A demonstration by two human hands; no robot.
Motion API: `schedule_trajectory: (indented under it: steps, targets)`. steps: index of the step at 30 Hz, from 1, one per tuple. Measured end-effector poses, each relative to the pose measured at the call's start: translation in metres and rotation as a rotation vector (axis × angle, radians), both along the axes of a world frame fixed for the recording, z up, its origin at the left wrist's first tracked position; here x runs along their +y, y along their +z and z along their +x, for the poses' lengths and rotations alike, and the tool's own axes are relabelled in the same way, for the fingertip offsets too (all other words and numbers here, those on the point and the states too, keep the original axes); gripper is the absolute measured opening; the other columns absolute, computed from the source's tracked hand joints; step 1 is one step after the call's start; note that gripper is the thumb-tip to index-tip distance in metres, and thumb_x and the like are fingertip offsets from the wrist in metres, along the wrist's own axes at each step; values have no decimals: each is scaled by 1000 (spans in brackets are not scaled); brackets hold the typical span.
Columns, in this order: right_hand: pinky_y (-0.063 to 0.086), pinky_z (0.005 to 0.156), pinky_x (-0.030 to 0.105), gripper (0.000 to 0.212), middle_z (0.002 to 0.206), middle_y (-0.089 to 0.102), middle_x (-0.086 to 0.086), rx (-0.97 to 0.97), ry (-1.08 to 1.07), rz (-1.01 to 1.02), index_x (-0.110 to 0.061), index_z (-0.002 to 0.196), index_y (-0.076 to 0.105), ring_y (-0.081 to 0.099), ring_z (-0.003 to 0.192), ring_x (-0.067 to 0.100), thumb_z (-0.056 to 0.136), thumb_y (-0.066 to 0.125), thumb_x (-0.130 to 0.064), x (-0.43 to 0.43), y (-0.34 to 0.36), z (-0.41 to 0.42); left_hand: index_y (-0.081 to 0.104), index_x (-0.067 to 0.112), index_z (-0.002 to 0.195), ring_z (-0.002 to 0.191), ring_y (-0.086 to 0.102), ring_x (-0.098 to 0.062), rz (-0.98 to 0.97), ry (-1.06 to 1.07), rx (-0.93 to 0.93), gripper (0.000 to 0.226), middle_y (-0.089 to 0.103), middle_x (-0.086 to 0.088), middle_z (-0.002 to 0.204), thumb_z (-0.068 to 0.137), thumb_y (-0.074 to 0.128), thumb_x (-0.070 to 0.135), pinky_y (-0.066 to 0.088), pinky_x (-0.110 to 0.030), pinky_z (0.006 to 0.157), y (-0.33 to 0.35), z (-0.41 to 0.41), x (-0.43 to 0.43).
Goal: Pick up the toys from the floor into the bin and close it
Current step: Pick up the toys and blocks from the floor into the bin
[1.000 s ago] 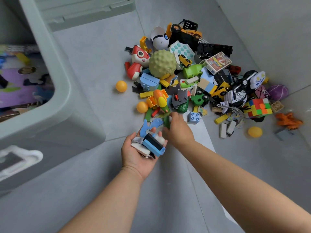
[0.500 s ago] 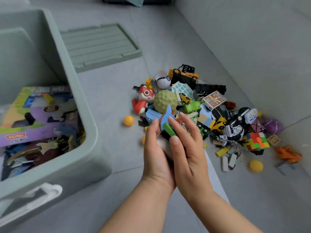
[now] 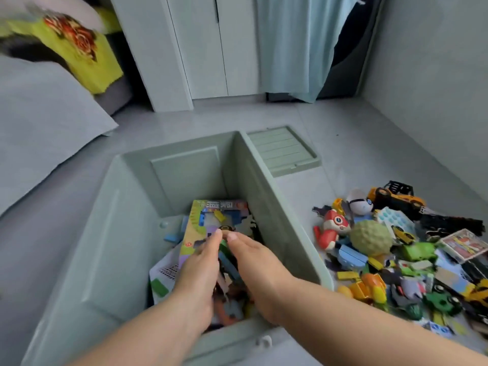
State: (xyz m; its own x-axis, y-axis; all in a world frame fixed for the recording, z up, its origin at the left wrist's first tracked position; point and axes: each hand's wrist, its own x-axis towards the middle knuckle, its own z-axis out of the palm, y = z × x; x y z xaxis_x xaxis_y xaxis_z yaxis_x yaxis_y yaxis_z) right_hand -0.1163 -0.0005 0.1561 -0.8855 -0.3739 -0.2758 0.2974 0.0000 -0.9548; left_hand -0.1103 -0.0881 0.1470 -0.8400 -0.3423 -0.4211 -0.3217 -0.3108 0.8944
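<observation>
Both hands are over the open bin (image 3: 280, 207) — your left hand (image 3: 196, 270) and right hand (image 3: 260, 268) palms facing, fingers (image 3: 211, 241) straight, small pieces (image 3: 224, 248) pressed between them. The toy pile (image 3: 396, 254) lies on the floor (image 3: 343, 122) right of the bin, the lid (image 3: 282, 151) flat behind it.

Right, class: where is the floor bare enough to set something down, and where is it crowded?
Bare: the floor between the lid and the wardrobe; the floor between the bin and the bedsheet; the strip between its right wall and the toy pile. Crowded: the toy pile, and the bin's bottom under the left hand and right hand.
</observation>
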Motion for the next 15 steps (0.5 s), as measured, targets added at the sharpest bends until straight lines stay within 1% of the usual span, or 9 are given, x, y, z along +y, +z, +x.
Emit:
schedule_trajectory:
  steps: [2, 3, 4, 5, 7, 9, 12, 13, 15]
  targets:
    - [37, 72, 14, 30, 118, 55, -16, -34, -36, 17, -35, 121, 55, 50, 113, 3, 99, 36, -28, 9, 4, 3, 64, 34, 96, 113, 54, -14, -361, -153, 127, 24, 58, 10, 112, 79, 64, 52, 43, -25, 88, -6, 5, -18]
    - [36, 78, 17, 32, 122, 54, -15, -34, -67, 15, -33, 125, 54, 49, 116, 6, 99, 37, -26, 21, 9, 3, 64, 36, 105, 119, 50, -7, -485, -217, 219, 35, 56, 15, 118, 76, 66, 55, 40, -22, 94, -6, 6, -22]
    - [36, 83, 18, 32, 123, 57, -14, -20, -82, 0, -31, 124, 56, 51, 116, 6, 98, 39, -22, 36, 13, 4, 63, 37, 110, 120, 50, -3, -504, -274, 306, 44, 58, 18, 121, 72, 67, 58, 40, -20, 97, 0, 7, -20]
    - [38, 87, 20, 32, 120, 62, -12, 2, -90, -42, -28, 120, 60, 55, 112, 6, 97, 41, -19, 54, 18, 8, 65, 38, 109, 115, 54, 0, -457, -337, 384, 45, 63, 17, 118, 69, 67, 59, 42, -18, 94, 10, 10, -14]
    - [44, 91, 26, 29, 107, 70, 0, 11, -153, -161, -17, 111, 66, 64, 101, 12, 90, 46, -15, 95, 23, 20, 68, 35, 98, 97, 63, 0, -282, -467, 514, 39, 70, 11, 99, 62, 69, 50, 47, -11, 79, 27, 15, 7]
    - [47, 86, 32, 29, 90, 71, 13, -36, -274, -202, -4, 102, 67, 66, 85, 21, 80, 50, -15, 138, 16, 37, 70, 32, 91, 80, 64, -4, -130, -649, 575, 35, 69, 5, 83, 58, 75, 41, 47, -12, 69, 39, 22, 41]
    - [47, 85, 38, 18, 79, 68, 15, -132, -437, -7, 1, 93, 66, 61, 77, 23, 86, 50, -6, 203, -22, 67, 69, 33, 90, 72, 61, -5, 55, -1008, 511, 33, 65, 7, 75, 59, 78, 34, 47, -13, 67, 37, 33, 108]
    - [47, 86, 38, 18, 77, 68, 13, -179, -477, 88, -1, 91, 66, 60, 77, 22, 90, 49, -5, 225, -38, 79, 68, 33, 92, 72, 61, -5, 82, -1101, 453, 32, 65, 8, 75, 62, 79, 33, 48, -14, 68, 29, 36, 131]
    - [47, 77, 30, 16, 74, 66, 6, -278, -524, 288, -7, 88, 65, 56, 73, 16, 91, 49, -6, 270, -76, 103, 65, 28, 99, 72, 60, -5, 84, -1200, 263, 34, 64, 9, 75, 68, 80, 31, 49, -17, 70, 4, 43, 180]
